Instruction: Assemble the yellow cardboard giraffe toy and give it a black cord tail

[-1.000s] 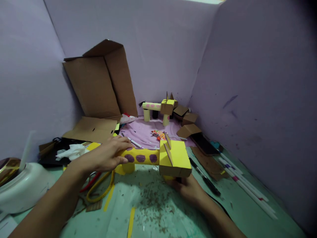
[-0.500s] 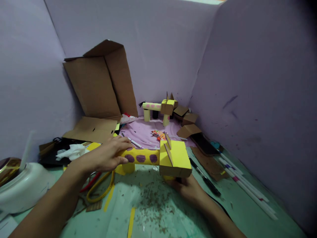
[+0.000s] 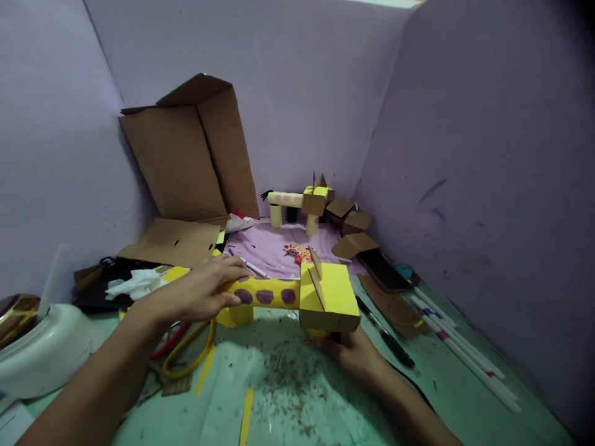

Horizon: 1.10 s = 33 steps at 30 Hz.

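A yellow paper-and-cardboard giraffe [image 3: 274,293] with purple spots stands on the green table in front of me. Its boxy yellow head [image 3: 332,286] carries two upright cardboard pieces. My left hand [image 3: 211,290] is closed around the left end of the spotted tube body, thumb on the near side. Beneath the head, my right hand [image 3: 351,353] grips the front leg, which is mostly hidden by head and fingers. A short yellow leg [image 3: 242,314] shows below the body's left part.
A similar pale-yellow animal [image 3: 286,199] with pink spots stands at the back on purple cloth [image 3: 260,244]. Tall cardboard [image 3: 181,161] leans at the left wall. Right lie a black pen-like tool [image 3: 388,337], a phone [image 3: 383,269] and white sticks [image 3: 469,356]. A white pot [image 3: 56,353] stands left.
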Each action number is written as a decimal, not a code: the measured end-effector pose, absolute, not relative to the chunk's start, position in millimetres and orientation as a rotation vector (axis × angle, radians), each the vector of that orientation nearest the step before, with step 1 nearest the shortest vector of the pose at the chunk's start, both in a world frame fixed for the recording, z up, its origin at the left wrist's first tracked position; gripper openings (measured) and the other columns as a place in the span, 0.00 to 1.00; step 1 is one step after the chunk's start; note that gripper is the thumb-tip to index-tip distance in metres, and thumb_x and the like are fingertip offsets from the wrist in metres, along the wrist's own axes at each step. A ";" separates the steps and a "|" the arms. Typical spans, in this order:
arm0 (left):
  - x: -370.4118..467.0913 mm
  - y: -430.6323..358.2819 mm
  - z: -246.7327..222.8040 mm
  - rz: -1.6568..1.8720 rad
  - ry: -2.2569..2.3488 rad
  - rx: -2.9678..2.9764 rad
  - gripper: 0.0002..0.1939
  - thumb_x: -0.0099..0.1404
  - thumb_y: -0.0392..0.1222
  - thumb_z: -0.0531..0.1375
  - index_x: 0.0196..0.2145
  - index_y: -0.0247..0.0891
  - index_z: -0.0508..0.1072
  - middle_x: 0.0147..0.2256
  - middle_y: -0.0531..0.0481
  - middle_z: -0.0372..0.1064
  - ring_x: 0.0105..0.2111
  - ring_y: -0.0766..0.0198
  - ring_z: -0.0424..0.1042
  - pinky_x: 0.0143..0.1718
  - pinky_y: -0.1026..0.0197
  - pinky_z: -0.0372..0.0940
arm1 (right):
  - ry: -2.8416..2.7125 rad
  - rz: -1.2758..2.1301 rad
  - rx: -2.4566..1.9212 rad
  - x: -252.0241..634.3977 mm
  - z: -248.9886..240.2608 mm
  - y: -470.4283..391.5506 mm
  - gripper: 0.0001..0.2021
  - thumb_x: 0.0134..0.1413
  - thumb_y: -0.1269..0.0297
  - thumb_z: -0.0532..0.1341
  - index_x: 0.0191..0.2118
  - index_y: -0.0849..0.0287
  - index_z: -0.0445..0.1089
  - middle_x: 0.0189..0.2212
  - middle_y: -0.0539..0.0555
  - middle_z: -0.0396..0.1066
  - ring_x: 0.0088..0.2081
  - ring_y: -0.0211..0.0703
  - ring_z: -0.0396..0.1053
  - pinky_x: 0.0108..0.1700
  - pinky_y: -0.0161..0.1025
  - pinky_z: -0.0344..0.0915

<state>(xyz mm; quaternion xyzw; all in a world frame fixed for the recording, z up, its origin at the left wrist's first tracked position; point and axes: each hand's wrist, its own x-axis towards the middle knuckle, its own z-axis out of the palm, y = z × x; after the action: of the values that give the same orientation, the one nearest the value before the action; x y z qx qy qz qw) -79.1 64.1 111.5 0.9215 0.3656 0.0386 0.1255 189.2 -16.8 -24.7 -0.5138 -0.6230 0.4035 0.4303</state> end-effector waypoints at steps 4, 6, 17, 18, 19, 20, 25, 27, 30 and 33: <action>-79.1 65.1 110.7 0.132 1.046 2.690 0.18 0.61 0.43 0.56 0.49 0.37 0.70 0.48 0.41 0.68 0.48 0.50 0.64 0.49 0.46 0.58 | -1.540 1.014 -1.279 188.6 -24.5 -16.7 0.17 0.45 0.68 0.60 0.44 0.59 0.71 0.45 0.58 0.74 0.47 0.54 0.70 0.50 0.47 0.65; -78.9 65.3 110.6 0.128 1.049 2.695 0.18 0.61 0.42 0.56 0.49 0.37 0.70 0.48 0.41 0.67 0.48 0.50 0.64 0.50 0.47 0.58 | -1.547 1.016 -1.282 188.4 -23.5 -16.8 0.17 0.45 0.67 0.59 0.44 0.59 0.71 0.46 0.58 0.74 0.48 0.54 0.69 0.51 0.47 0.64; -78.5 64.0 111.9 0.116 1.073 2.682 0.18 0.61 0.42 0.56 0.49 0.38 0.70 0.49 0.41 0.67 0.49 0.50 0.64 0.51 0.47 0.58 | -1.539 0.998 -1.300 189.5 -25.8 -16.4 0.15 0.45 0.65 0.60 0.42 0.58 0.72 0.44 0.57 0.74 0.47 0.54 0.70 0.50 0.48 0.65; -78.2 63.9 112.2 0.111 1.071 2.680 0.18 0.61 0.42 0.56 0.49 0.37 0.70 0.49 0.41 0.67 0.48 0.50 0.64 0.51 0.46 0.58 | -1.542 1.001 -1.304 189.4 -25.2 -16.5 0.16 0.45 0.65 0.60 0.43 0.58 0.72 0.45 0.58 0.74 0.47 0.54 0.69 0.50 0.48 0.65; -78.0 63.9 112.6 0.108 1.069 2.677 0.18 0.61 0.42 0.56 0.49 0.37 0.70 0.49 0.41 0.67 0.48 0.50 0.64 0.50 0.46 0.58 | -1.545 1.006 -1.305 189.2 -24.5 -16.7 0.16 0.45 0.66 0.60 0.44 0.59 0.71 0.45 0.58 0.74 0.48 0.54 0.69 0.51 0.48 0.65; -77.7 63.9 112.9 0.107 1.069 2.675 0.18 0.61 0.42 0.56 0.49 0.37 0.70 0.48 0.41 0.67 0.48 0.50 0.64 0.50 0.46 0.58 | -1.548 1.012 -1.304 189.0 -23.8 -16.8 0.17 0.45 0.66 0.60 0.44 0.59 0.71 0.45 0.58 0.74 0.48 0.55 0.69 0.51 0.48 0.64; -78.0 64.4 112.2 0.110 1.066 2.678 0.19 0.61 0.43 0.55 0.49 0.37 0.70 0.49 0.41 0.67 0.49 0.50 0.64 0.51 0.46 0.57 | -1.552 1.017 -1.306 189.0 -23.5 -17.1 0.15 0.45 0.65 0.60 0.43 0.59 0.72 0.44 0.58 0.74 0.46 0.55 0.70 0.50 0.49 0.65; -78.6 64.9 111.3 0.108 1.063 2.682 0.19 0.62 0.42 0.55 0.50 0.37 0.69 0.50 0.41 0.66 0.49 0.49 0.63 0.51 0.46 0.57 | -1.544 1.023 -1.302 188.8 -24.3 -17.1 0.15 0.45 0.66 0.60 0.42 0.59 0.72 0.44 0.58 0.74 0.47 0.55 0.69 0.50 0.50 0.64; -78.8 65.5 110.6 0.101 1.062 2.683 0.19 0.62 0.42 0.55 0.50 0.37 0.69 0.49 0.41 0.66 0.49 0.49 0.63 0.51 0.46 0.57 | -1.535 1.039 -1.274 188.1 -24.6 -17.1 0.17 0.45 0.66 0.60 0.44 0.59 0.71 0.46 0.58 0.73 0.49 0.55 0.69 0.52 0.50 0.63; -78.6 65.3 111.1 0.099 1.064 2.684 0.18 0.62 0.42 0.55 0.50 0.36 0.69 0.49 0.41 0.66 0.49 0.50 0.63 0.51 0.46 0.57 | -1.518 1.042 -1.260 187.9 -24.5 -17.2 0.18 0.46 0.66 0.60 0.46 0.59 0.70 0.47 0.58 0.73 0.49 0.55 0.69 0.52 0.49 0.63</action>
<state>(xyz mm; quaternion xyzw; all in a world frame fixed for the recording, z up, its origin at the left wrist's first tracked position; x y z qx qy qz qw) -78.6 65.3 111.1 0.9217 0.3653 0.0341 0.1260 187.9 -17.2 -24.5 -0.5071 -0.6112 0.4195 0.4397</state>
